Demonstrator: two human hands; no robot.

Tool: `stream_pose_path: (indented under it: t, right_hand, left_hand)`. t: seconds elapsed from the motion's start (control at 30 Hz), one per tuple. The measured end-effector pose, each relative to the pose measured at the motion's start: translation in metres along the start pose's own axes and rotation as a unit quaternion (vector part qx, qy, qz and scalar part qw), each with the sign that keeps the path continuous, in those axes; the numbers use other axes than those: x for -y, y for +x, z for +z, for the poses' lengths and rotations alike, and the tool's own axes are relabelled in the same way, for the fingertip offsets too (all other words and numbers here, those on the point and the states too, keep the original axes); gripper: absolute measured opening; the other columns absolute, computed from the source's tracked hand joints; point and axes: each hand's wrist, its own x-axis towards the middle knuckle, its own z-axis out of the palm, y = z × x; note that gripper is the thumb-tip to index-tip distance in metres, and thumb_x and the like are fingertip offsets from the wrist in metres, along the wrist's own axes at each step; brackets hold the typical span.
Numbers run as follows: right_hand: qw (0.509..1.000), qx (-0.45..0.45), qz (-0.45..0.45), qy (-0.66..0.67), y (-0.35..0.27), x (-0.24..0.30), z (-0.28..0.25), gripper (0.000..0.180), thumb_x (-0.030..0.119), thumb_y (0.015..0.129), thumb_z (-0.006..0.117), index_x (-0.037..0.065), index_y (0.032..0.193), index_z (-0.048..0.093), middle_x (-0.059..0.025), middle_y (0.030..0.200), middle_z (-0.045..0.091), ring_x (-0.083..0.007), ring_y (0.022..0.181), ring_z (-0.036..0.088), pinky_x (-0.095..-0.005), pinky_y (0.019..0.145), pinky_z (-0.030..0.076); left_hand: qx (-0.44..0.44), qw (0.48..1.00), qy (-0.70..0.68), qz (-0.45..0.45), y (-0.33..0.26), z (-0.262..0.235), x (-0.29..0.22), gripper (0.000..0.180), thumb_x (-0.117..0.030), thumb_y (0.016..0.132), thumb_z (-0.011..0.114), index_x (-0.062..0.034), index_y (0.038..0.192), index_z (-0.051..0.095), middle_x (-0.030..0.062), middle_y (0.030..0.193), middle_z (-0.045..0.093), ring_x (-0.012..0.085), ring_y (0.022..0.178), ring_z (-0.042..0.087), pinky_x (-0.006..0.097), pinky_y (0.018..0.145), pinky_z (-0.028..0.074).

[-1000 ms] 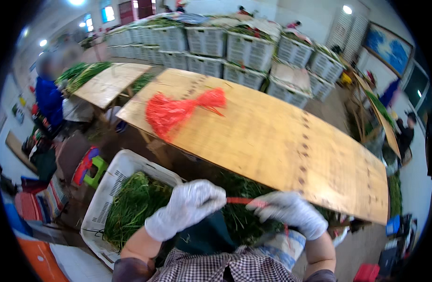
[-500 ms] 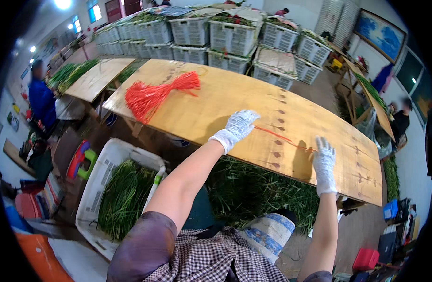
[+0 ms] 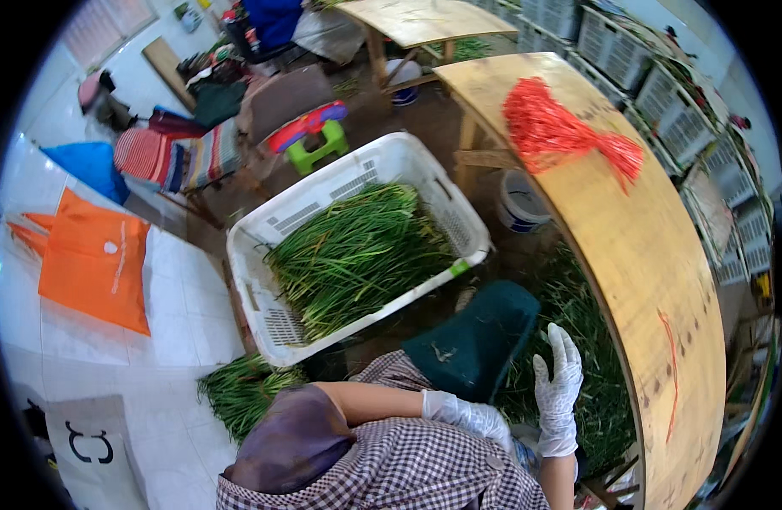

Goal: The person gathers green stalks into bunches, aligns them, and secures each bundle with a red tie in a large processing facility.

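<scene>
My right hand (image 3: 561, 387), in a white patterned glove, is raised beside the wooden table's near edge with its fingers stretched up and nothing in them. Low in front of my checked top lies my gloved left hand (image 3: 472, 418); its fingertips are partly hidden, so I cannot tell whether it holds anything. On the table (image 3: 654, 255) rests one thin red strip (image 3: 672, 374), apart from both hands. A bundle of red plastic strips (image 3: 561, 132) lies farther up the tabletop. To my left, a white plastic crate (image 3: 253, 285) holds long green leafy stalks (image 3: 357, 251).
A dark green seat-like thing (image 3: 480, 336) stands between the crate and loose greens (image 3: 591, 399) under the table. More green stalks (image 3: 251, 391) lie beside the crate. A white bucket (image 3: 520, 200), a small green stool (image 3: 317, 151) and an orange bag (image 3: 98, 259) are around. Stacked crates (image 3: 676, 110) stand beyond.
My view has swung left and down toward the crate. Both hands have left the tabletop: the left drew back to my lap, the right rose off the table's edge. The red strip lies on the table.
</scene>
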Motion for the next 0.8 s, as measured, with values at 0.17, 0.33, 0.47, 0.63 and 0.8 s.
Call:
stream_pose_path:
  t: [0.17,0.33,0.47,0.63,0.8]
  right_hand:
    - [0.994,0.072,0.054,0.059,0.043,0.027,0.03,0.056,-0.003,0.08,0.066,0.008,0.133,0.053,-0.0128,0.133,0.056,-0.0292,0.124,0.051,-0.0378,0.107,0.039]
    - [0.972,0.098,0.142,0.157,0.055,0.018,0.047,0.047,-0.001,0.09,0.057,0.008,0.136,0.051,-0.0101,0.138,0.052,-0.0241,0.126,0.049,-0.0373,0.108,0.039]
    - [0.944,0.126,0.226,0.207,0.058,0.01,0.07,0.043,0.004,0.094,0.055,0.008,0.137,0.05,-0.0081,0.14,0.051,-0.0226,0.123,0.05,-0.0369,0.107,0.039]
    - [0.944,0.172,0.233,0.157,0.072,0.029,0.085,0.042,0.007,0.096,0.054,0.009,0.138,0.05,-0.0066,0.137,0.052,-0.0208,0.12,0.052,-0.0352,0.106,0.039]
    - [0.933,0.179,0.252,0.184,0.089,0.037,0.092,0.041,0.01,0.097,0.053,0.008,0.138,0.05,-0.0078,0.139,0.052,-0.0222,0.121,0.052,-0.0354,0.106,0.038]
  left_hand:
    - [-0.566,0.786,0.23,-0.096,-0.149,-0.063,-0.084,0.03,-0.022,0.088,0.064,-0.0063,0.114,0.066,0.0125,0.115,0.066,0.0286,0.109,0.061,0.042,0.095,0.047]
    - [-0.764,0.399,0.314,-0.399,-0.462,-0.044,0.059,0.032,-0.005,0.084,0.053,-0.0032,0.113,0.065,0.0155,0.111,0.068,0.028,0.103,0.064,0.035,0.092,0.05]
    - [-0.629,0.507,0.152,-0.57,-0.512,-0.019,0.082,0.064,-0.026,0.076,0.072,0.0,0.132,0.051,0.0205,0.129,0.057,0.0302,0.121,0.054,0.035,0.106,0.041]
    - [-0.372,0.557,0.179,-0.72,-0.455,-0.025,0.117,0.145,-0.059,0.05,0.086,0.0011,0.151,0.0,0.0285,0.156,0.004,0.0448,0.144,0.007,0.059,0.114,0.015]
    - [-0.384,0.55,0.189,-0.718,-0.482,-0.033,0.157,0.126,-0.046,0.062,0.082,0.0035,0.15,0.008,0.0309,0.136,0.043,0.0369,0.126,0.046,0.047,0.106,0.035]
